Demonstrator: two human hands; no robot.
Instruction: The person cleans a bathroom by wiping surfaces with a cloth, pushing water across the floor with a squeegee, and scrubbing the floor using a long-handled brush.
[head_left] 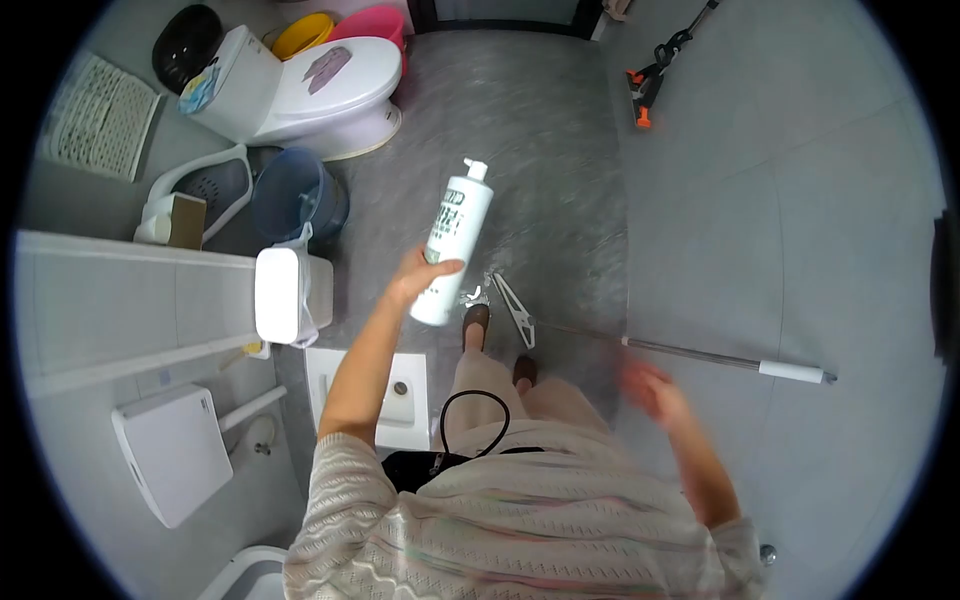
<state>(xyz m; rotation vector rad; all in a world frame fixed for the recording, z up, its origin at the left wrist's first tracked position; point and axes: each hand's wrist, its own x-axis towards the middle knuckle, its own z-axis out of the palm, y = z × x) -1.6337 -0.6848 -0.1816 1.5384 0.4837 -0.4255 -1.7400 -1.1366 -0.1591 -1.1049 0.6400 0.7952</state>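
Note:
My left hand [420,278] is closed around a white pump bottle [457,235] with dark green lettering. The bottle tilts slightly, its pump top pointing away from me, above the grey floor. My right hand [655,390] is smeared by motion, so its fingers cannot be made out. It is nearest to a long-handled floor tool [690,352] with a white grip and a white triangular head, which leans by the right wall. I cannot tell whether that hand touches the pole. White blobs of liquid or foam [475,295] lie on the floor just ahead of my feet.
A toilet [340,85] with a cloth on its lid stands at the upper left. Near it are a blue bucket [297,195] and a white bin [290,295]. A white floor basin [408,400] lies left of my legs. An orange-black tool [650,85] leans on the right wall.

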